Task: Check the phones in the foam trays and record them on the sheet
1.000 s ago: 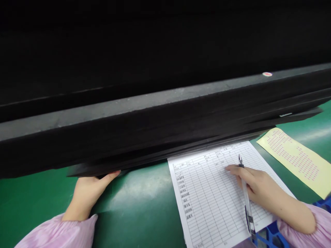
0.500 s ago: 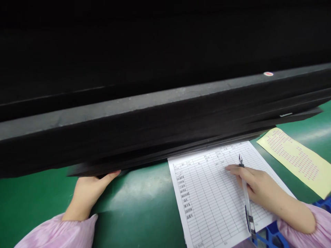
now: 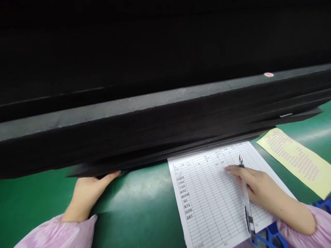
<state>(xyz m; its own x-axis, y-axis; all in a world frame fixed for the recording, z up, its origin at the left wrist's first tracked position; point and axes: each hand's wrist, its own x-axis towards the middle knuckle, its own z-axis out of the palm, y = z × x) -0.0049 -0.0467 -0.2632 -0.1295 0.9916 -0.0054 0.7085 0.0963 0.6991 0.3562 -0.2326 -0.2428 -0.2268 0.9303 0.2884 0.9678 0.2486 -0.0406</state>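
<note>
1. Nothing has really moved since the earlier frames: both hands sit where they were, and only the view shifts by a hair.
2. Black stacked panels [image 3: 165,137] fill most of the view, layered edges facing the camera. Small red-and-white sticker [image 3: 268,74] on the top edge, far right.
3. Green mat [image 3: 144,206] covers the bench under everything.
4. White form sheet [image 3: 207,199] lies flat on the mat right of centre, far edge tucked just under the stack. It carries a printed grid; the text is too small to read.
5. Yellow sheet [image 3: 297,160] with rows of red marks lies on the mat to the right, apart from the form.
6. Left hand [image 3: 88,191] is at the stack's lower edge. Thumb lies along the underside; the other fingers go under the panels, so I cannot tell how far they curl. Pink sleeve [image 3: 59,234] at the wrist.
7. Right hand [image 3: 258,187] rests on the form, fingers closed narrow around a pen [image 3: 247,199], nib pointing away from the body near the upper rows.
8. Blue crate [image 3: 271,236] corner shows below the form's near edge.
9. Risks, as I judge them: the left fingers could get pinched if the stack settles. The form overhangs the bench edge and could slide or crease under wrist load. A stack shift could trap or tear its tucked edge.
</note>
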